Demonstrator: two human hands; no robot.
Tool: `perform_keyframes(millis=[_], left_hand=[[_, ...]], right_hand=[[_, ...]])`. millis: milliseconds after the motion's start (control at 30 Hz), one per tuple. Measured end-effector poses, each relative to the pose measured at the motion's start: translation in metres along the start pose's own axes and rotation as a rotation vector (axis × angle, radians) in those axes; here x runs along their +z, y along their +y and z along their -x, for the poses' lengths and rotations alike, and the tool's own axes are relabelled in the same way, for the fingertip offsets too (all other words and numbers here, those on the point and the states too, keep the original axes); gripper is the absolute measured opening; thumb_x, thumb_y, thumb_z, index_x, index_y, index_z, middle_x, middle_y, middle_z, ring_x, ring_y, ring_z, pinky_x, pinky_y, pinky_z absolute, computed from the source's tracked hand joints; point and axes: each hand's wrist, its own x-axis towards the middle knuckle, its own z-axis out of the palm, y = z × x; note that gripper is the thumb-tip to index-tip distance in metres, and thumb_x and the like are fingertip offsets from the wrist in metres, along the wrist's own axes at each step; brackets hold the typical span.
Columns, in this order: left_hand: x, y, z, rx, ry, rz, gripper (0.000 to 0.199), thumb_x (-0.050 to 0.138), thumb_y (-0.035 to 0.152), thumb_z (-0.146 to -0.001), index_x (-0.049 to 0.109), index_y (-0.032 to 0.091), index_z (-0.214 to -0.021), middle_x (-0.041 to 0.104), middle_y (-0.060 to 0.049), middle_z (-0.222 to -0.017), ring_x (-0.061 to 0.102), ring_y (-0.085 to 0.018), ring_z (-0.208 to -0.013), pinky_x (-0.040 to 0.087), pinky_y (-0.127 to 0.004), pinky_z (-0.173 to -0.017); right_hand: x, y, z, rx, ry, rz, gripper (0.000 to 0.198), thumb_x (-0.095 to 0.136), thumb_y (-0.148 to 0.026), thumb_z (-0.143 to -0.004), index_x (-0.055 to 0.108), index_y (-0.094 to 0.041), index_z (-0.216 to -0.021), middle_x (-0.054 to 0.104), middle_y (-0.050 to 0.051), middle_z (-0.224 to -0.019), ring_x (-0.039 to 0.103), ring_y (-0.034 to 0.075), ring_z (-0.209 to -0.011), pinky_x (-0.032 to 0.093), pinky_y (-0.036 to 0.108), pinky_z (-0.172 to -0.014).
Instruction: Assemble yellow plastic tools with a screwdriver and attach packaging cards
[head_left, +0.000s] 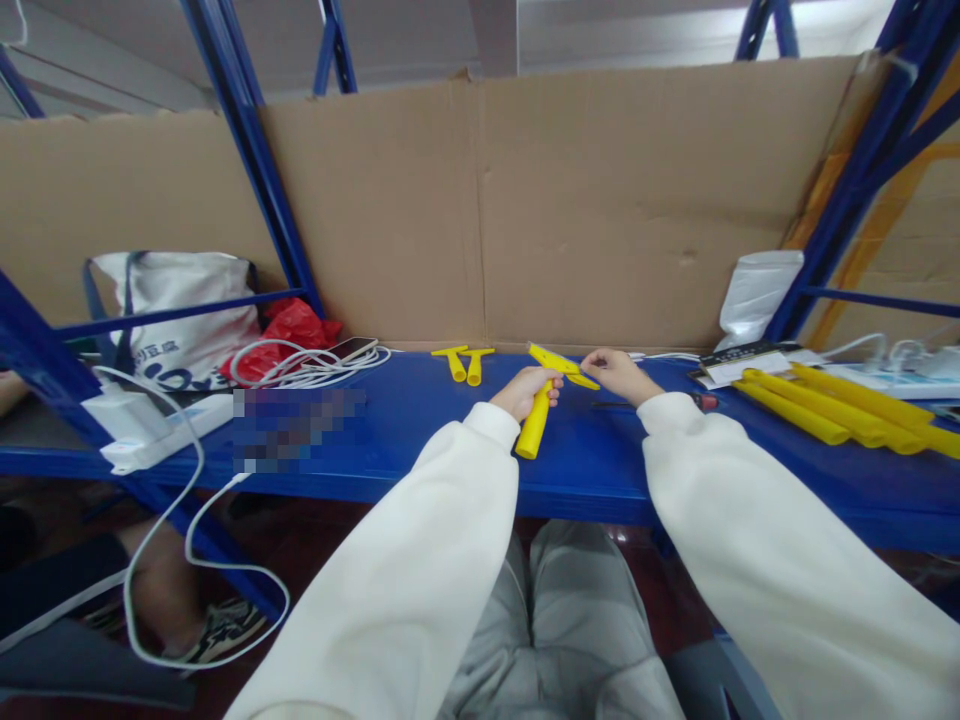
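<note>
My left hand [529,392] is closed round the tube handle of a yellow T-shaped tool [534,425], which looks like a scraper or squeegee. Its wide head [559,362] points up and away, and the handle's end tilts towards me above the table. Just right of the head, my right hand [619,374] has its fingers pinched together; whatever they hold, if anything, is too small to make out. Under that wrist lies a thin tool with a red and black handle [705,402], probably a screwdriver. Two small yellow T-shaped pieces [474,366] lie farther back on the left.
Several yellow tubes [840,410] are piled on the blue table [420,440] at right, near a white pouch [759,290]. Leftward are coiled white cable [300,365], a power strip [172,430] and a cloth bag [180,300]. Cardboard [600,200] walls the back. Another person's leg [161,580] shows lower left.
</note>
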Motion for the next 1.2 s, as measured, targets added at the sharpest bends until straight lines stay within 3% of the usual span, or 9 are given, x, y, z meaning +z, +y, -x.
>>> perform_keyframes(millis=[200,567,767,900,1033,1200], left_hand=[[0.005,0.005,0.006,-0.04,-0.004,-0.109,0.021,0.04,0.004,-0.088,0.045,0.016,-0.071,0.042,0.006,-0.05,0.033,-0.005,-0.036,0.026,-0.018,-0.04],[0.006,0.003,0.007,-0.025,-0.007,-0.115,0.021,0.04,0.002,-0.088,0.046,0.016,-0.073,0.043,0.007,-0.049,0.033,-0.004,-0.034,0.026,-0.017,-0.039],[0.005,0.003,0.006,-0.02,-0.032,-0.113,0.019,0.041,0.003,-0.087,0.048,0.016,-0.074,0.042,0.006,-0.05,0.034,-0.005,-0.036,0.026,-0.017,-0.04],[0.005,0.004,0.007,-0.02,-0.042,-0.106,0.019,0.041,0.003,-0.087,0.048,0.015,-0.074,0.042,0.006,-0.05,0.033,-0.005,-0.036,0.026,-0.017,-0.039],[0.005,0.004,0.007,-0.02,-0.031,-0.099,0.021,0.04,0.003,-0.087,0.047,0.015,-0.072,0.042,0.006,-0.05,0.032,-0.004,-0.035,0.026,-0.017,-0.039],[0.001,0.001,0.002,0.007,0.003,-0.071,0.02,0.042,0.002,-0.085,0.047,0.015,-0.072,0.042,0.006,-0.051,0.033,-0.004,-0.035,0.027,-0.017,-0.039]], right_hand=[[0.005,-0.004,0.002,-0.059,0.006,-0.087,0.011,0.058,-0.022,-0.076,0.067,-0.017,-0.072,0.071,0.006,-0.088,0.063,0.019,-0.087,0.05,0.033,-0.083],[0.007,-0.005,0.003,-0.089,-0.003,-0.122,0.007,0.063,-0.022,-0.074,0.065,-0.018,-0.068,0.071,0.004,-0.088,0.064,0.019,-0.088,0.049,0.034,-0.088],[0.01,-0.005,0.003,-0.013,0.007,-0.148,0.004,0.063,-0.023,-0.073,0.063,-0.018,-0.073,0.069,0.003,-0.083,0.062,0.017,-0.079,0.05,0.034,-0.081],[0.016,-0.003,0.002,0.065,0.034,-0.163,0.013,0.062,-0.023,-0.075,0.061,-0.017,-0.086,0.068,0.007,-0.098,0.062,0.018,-0.089,0.05,0.033,-0.081],[0.017,-0.002,0.003,0.037,0.001,-0.049,0.024,0.057,-0.027,-0.082,0.06,-0.016,-0.102,0.065,0.011,-0.113,0.06,0.02,-0.104,0.048,0.035,-0.091],[0.0,-0.008,0.007,0.006,-0.085,0.283,0.035,0.054,-0.038,-0.087,0.064,-0.017,-0.113,0.063,0.015,-0.123,0.054,0.027,-0.118,0.04,0.043,-0.101]])
